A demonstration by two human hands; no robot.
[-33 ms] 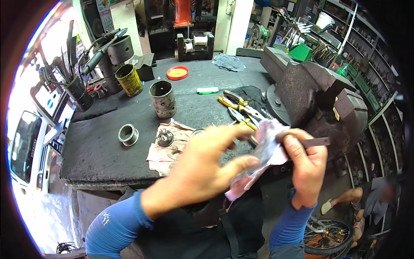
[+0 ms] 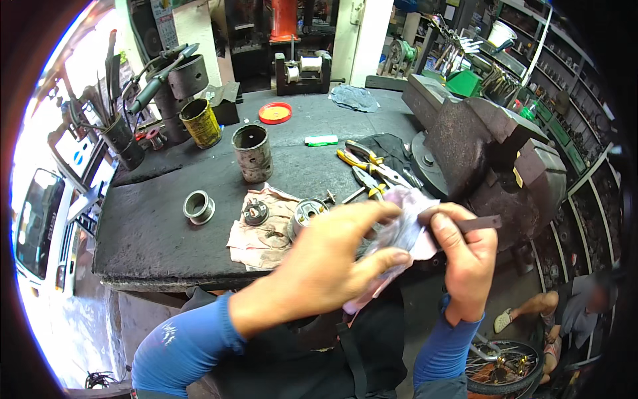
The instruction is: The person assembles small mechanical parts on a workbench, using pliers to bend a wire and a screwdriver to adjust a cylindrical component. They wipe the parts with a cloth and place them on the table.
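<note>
My right hand is closed round a flat, dark metal strip, whose end sticks out past the fingers. A crumpled pale pink and white rag covers the strip's other end. With thumb and fingers my left hand grips that rag, slightly blurred by motion. Behind it, on a stained pink cloth, lie a small black round part and a round metal part, the latter partly hidden by my left hand. Yellow-handled pliers rest on the bench just beyond the rag.
On the dark workbench stand a metal ring, a rusty cylinder, a yellow can and a red lid. A large vise fills the right side. Someone sits by a bicycle wheel at lower right.
My left hand has shifted slightly right along the rag, uncovering more of the round metal part. My right hand and the strip have moved a little left.
</note>
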